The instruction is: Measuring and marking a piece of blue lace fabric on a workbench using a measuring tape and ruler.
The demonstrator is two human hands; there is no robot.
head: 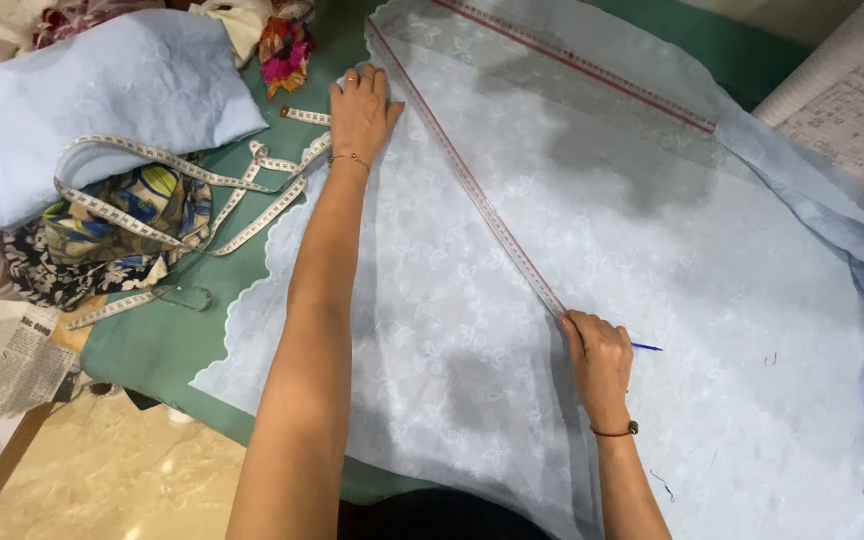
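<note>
Pale blue embroidered fabric [602, 250] covers the green tabletop [152, 340], where the left hand [360, 110], fingers flat and spread, pins a long clear ruler [472, 190] near the far edge, best kept firm while the right hand [600, 360] grips a blue pen [645, 347] against it.

This is a sewing or tailoring room: a green worktop [167, 340] is spread with pale blue embroidered fabric [592, 260], a long clear ruler [472, 185] lies across it, a measuring tape [202, 185] coils near the worktop's left edge, and printed cloth scraps [122, 225] are heaped beside it.
</note>
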